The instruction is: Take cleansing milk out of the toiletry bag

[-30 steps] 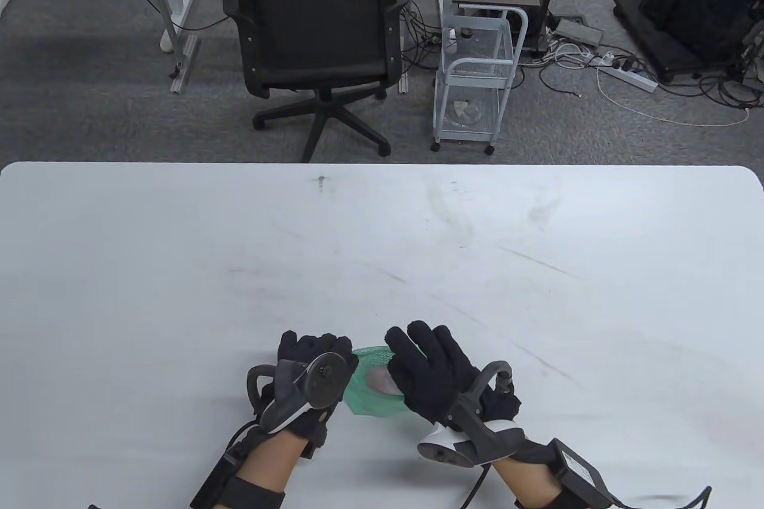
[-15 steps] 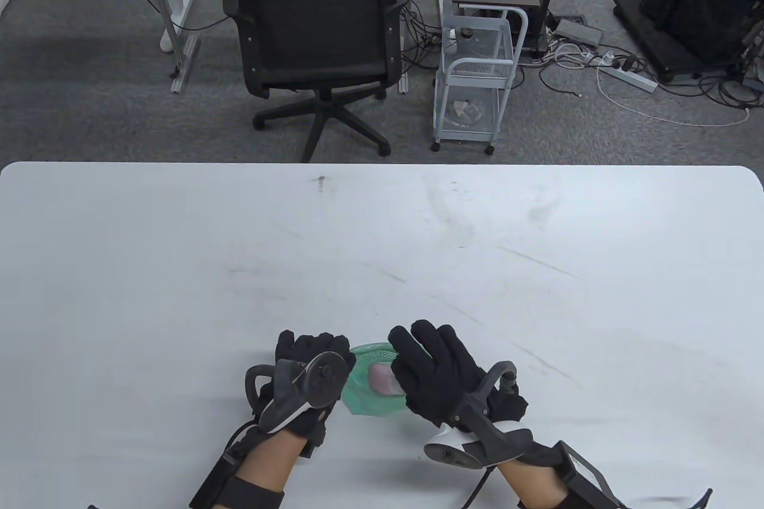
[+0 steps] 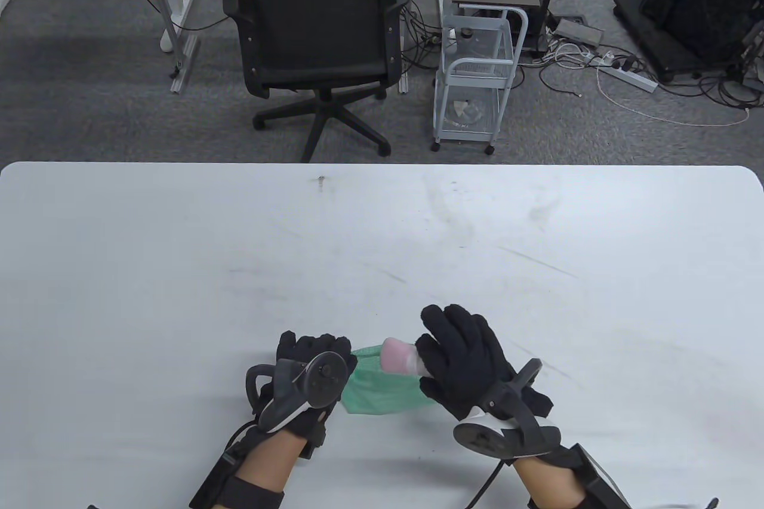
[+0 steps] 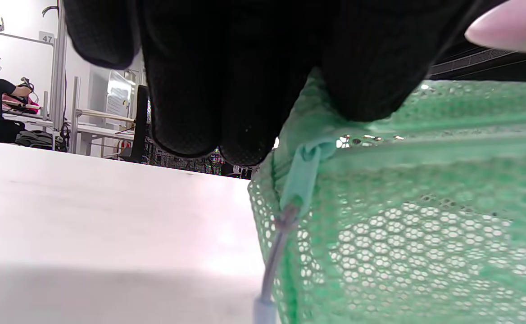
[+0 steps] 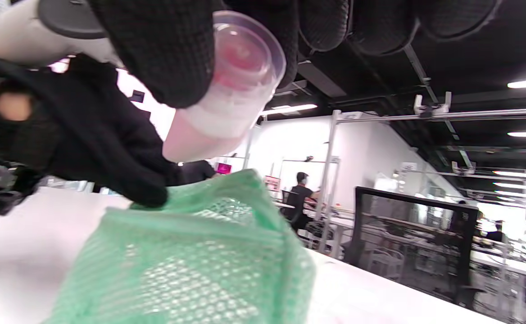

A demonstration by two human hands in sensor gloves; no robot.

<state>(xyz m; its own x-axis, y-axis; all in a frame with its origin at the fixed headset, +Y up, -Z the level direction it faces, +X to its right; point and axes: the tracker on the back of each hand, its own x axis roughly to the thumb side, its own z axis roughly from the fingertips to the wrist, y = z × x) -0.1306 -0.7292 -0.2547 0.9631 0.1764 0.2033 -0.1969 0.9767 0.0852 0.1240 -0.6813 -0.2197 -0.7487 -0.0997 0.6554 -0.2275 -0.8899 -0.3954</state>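
A green mesh toiletry bag [image 3: 382, 392] lies near the table's front edge between my hands. My left hand [image 3: 310, 354] pinches the bag's left end by the zipper; its fingers [image 4: 227, 90] press on the mesh [image 4: 402, 216]. My right hand [image 3: 459, 348] grips the pink cleansing milk bottle [image 3: 399, 355] and holds it above the bag's open top, clear of the mesh. In the right wrist view the bottle [image 5: 213, 117] shows its clear cap toward the camera, above the bag [image 5: 191, 265].
The white table [image 3: 382, 246] stretches away beyond the hands. Past its far edge stand a black office chair [image 3: 316, 43] and a small white wire cart [image 3: 477, 79] on the carpet.
My right hand has risen and moved right and away, lifting the pink bottle out of the bag. The bag has sagged flatter. My left hand has stayed on the bag's end.
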